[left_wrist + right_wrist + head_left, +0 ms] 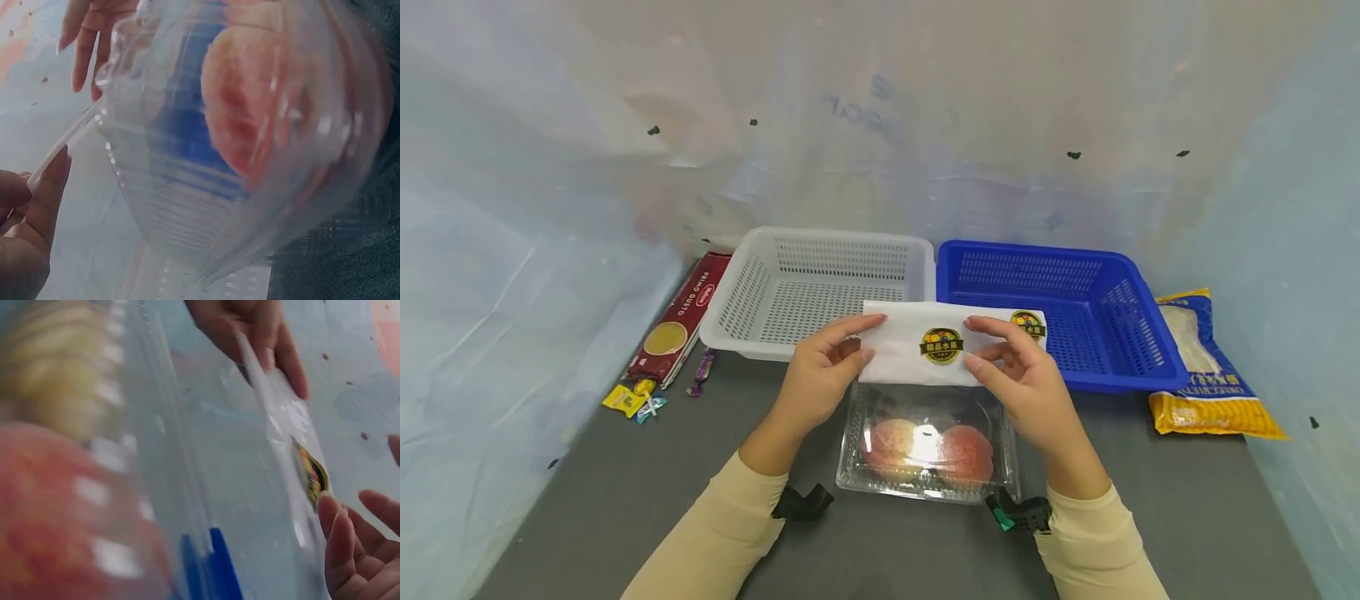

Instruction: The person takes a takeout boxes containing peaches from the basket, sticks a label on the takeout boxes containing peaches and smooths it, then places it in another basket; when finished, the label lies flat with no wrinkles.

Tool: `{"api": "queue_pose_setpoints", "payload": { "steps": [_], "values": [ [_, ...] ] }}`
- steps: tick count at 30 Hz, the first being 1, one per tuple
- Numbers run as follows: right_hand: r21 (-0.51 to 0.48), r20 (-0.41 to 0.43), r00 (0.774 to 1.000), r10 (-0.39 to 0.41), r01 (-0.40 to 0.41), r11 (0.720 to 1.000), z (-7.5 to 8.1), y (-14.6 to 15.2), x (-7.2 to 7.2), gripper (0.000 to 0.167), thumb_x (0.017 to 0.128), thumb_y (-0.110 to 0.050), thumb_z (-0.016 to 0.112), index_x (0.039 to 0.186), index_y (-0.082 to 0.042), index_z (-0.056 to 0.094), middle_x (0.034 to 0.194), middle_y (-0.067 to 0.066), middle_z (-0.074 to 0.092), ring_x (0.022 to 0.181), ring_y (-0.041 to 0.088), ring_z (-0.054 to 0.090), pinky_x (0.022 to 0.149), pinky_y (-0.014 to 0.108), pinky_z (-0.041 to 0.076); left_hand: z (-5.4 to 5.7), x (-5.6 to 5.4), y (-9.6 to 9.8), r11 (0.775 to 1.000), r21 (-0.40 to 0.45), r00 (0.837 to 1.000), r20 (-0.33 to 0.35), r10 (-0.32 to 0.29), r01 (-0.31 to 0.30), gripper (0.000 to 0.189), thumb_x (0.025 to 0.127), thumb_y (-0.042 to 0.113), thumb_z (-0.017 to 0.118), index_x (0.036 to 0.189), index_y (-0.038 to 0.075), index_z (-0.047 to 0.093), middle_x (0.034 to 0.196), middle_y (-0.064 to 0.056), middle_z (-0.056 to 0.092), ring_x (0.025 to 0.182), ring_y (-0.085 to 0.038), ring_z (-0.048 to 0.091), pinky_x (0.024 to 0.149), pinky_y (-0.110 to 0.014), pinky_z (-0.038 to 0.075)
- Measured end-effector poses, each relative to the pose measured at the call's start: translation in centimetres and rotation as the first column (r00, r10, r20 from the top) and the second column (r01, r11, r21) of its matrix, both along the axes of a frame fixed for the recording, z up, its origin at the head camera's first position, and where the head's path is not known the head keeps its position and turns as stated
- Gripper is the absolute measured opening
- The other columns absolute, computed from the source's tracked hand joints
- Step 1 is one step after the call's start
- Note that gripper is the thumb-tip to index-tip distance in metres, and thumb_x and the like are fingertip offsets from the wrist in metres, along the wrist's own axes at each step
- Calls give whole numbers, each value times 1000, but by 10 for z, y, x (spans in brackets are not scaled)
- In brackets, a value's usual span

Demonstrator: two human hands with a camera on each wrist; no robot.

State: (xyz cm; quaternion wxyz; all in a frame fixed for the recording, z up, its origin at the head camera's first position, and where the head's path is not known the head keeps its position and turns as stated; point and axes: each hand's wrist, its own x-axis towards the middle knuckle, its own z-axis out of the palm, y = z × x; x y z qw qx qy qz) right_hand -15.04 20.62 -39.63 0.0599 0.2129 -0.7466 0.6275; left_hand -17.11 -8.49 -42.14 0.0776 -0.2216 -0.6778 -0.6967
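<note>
A white sheet of round fruit labels (895, 346) is stretched between the two hands, above the back of a clear plastic clamshell box (883, 404). My left hand (816, 379) pinches the sheet's left end between thumb and fingers. Beside the middle label (942, 345), my right hand (1030, 387) grips the sheet with its fingertips at the label's edge. That label also shows edge-on in the right wrist view. Inside the closed box lie two peaches (966, 457), seen through the lid; the wrist views show them close up and blurred.
Behind the hands stand a white basket (747, 275) and a blue basket (1131, 333), side by side. Left of them lie a red packet (673, 321) and several wrapped candies (625, 400). A yellow and blue bag (1213, 375) rests at the right.
</note>
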Motion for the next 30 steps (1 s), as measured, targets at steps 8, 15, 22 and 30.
{"api": "queue_pose_setpoints", "payload": {
  "steps": [8,15,22,30],
  "values": [
    [96,-33,998,-60,63,993,-3,-9,0,45,103,0,74,147,-3,64,134,13,67,108,27,65,81,25,57,1,1,0,1000,-23,999,-50,2,-4,43,98,-19,66,138,-6,71,143,-14,66,109,-28,66,78,-26,56],
    [168,-105,983,-149,165,972,-9,-13,-2,30,102,-1,76,132,-3,76,119,9,68,98,24,61,76,22,52,2,5,5,999,-29,999,-34,-34,33,45,97,-19,65,140,-6,69,141,-16,66,101,-29,67,74,-27,57],
    [221,-177,958,-226,263,939,-13,-19,-4,20,101,4,76,115,-7,83,114,7,65,88,20,58,69,23,46,0,5,7,999,-10,999,-28,-47,46,47,96,-22,63,140,-8,68,143,-17,65,105,-30,68,79,-28,59],
    [222,-190,949,-250,290,931,-12,-19,-2,20,101,7,73,106,-10,82,112,1,73,94,19,64,72,23,49,1,6,8,1000,-23,1000,-15,-17,17,47,96,-20,65,141,-6,68,145,-16,64,107,-32,68,77,-27,58]
  ]
}}
